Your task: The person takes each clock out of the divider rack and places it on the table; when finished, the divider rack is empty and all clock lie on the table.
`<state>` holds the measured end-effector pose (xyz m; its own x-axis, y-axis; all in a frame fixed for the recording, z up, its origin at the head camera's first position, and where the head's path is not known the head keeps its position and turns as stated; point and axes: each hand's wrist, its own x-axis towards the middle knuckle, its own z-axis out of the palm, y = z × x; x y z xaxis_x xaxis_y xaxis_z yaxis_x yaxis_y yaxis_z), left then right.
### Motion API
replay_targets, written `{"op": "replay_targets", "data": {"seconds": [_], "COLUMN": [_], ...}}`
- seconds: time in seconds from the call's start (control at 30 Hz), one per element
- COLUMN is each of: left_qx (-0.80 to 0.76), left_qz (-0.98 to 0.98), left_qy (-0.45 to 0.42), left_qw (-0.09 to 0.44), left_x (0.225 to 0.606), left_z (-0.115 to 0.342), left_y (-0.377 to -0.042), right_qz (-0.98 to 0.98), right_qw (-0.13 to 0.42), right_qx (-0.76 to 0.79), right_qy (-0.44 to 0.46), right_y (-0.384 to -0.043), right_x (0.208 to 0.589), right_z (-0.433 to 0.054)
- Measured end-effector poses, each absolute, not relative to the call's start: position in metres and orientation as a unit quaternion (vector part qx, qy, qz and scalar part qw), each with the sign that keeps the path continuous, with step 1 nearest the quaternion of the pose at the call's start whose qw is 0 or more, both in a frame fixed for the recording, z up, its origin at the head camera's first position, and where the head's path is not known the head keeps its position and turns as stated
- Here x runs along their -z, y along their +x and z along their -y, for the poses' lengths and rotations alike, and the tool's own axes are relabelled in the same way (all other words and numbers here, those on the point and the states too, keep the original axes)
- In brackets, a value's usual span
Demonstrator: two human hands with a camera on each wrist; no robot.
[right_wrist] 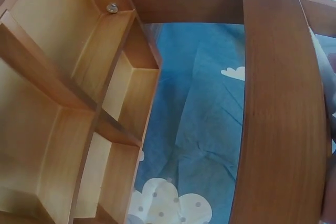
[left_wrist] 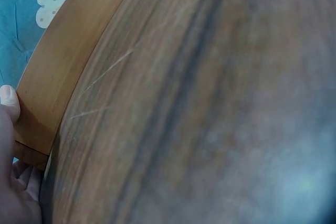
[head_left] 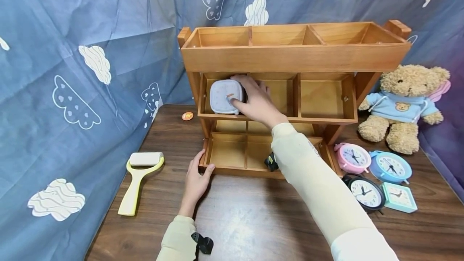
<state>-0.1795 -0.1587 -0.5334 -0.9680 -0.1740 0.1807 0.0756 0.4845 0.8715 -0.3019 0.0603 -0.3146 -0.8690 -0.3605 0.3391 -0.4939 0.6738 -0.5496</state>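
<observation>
A wooden three-tier rack [head_left: 295,59] stands on the table. My right hand [head_left: 258,103] reaches into the left compartment of its middle tier. There it grips a pale grey rounded-square case [head_left: 221,96] by its right side, thumb on the front face near a small orange-and-blue mark. The fingers behind the case are partly hidden. My left hand [head_left: 197,179] holds the lower left corner of the rack, thumb at the front and fingers along the side. In the left wrist view the thumb [left_wrist: 9,100] lies against the wooden edge.
To the left lie a yellow-handled lint roller [head_left: 133,184] and a small orange disc [head_left: 187,116]. At right stand pink [head_left: 352,158], blue [head_left: 390,167], black [head_left: 366,192] and mint [head_left: 399,197] alarm clocks, before a teddy bear [head_left: 402,108]. Patterned blue cloth [head_left: 119,140] hangs behind.
</observation>
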Motion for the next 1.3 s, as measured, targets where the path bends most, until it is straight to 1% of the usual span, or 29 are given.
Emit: {"op": "replay_targets", "data": {"seconds": [0.23,0.47,0.7,1.0,1.3], "left_qx": [0.505,0.503,0.505,0.5,0.5], "left_qz": [0.853,0.855,0.854,0.855,0.854], "left_qy": [0.026,0.03,0.028,0.027,0.024], "left_qw": [0.128,0.126,0.126,0.134,0.14], "left_x": [0.534,0.535,0.535,0.536,0.536], "left_z": [0.158,0.159,0.159,0.158,0.159], "left_y": [-0.181,-0.181,-0.181,-0.184,-0.184], "right_qz": [0.898,0.898,0.897,0.85,0.779], "right_qw": [0.12,0.102,0.097,0.09,0.124], "right_qx": [-0.342,-0.348,-0.346,-0.476,-0.578], "right_qy": [0.249,0.249,0.255,0.206,0.21], "right_y": [-0.303,-0.304,-0.306,-0.305,-0.301], "right_x": [0.315,0.313,0.313,0.315,0.316], "right_z": [-0.062,-0.061,-0.062,-0.065,-0.072]}}
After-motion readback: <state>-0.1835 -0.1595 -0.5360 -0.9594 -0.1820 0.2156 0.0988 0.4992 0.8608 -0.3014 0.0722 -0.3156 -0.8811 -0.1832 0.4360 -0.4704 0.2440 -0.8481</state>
